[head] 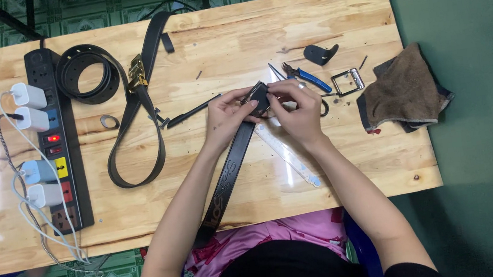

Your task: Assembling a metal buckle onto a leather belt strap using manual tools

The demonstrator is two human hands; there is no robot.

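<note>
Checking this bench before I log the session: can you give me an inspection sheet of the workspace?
Surface: wooden table, glossy, light scuffs.
Job's things: black belt running off the near edge; its end piece pinched by both hands.
Clutter: second belt coiled with gold buckle, blue-handled pliers, loose metal buckle, brown cloth, black rod.
Grippers: left hand and right hand both gripping the end piece.
Cables: power strip with four white chargers, cords trailing off the edge.
Surroundings: green floor, patterned tiles.
</note>
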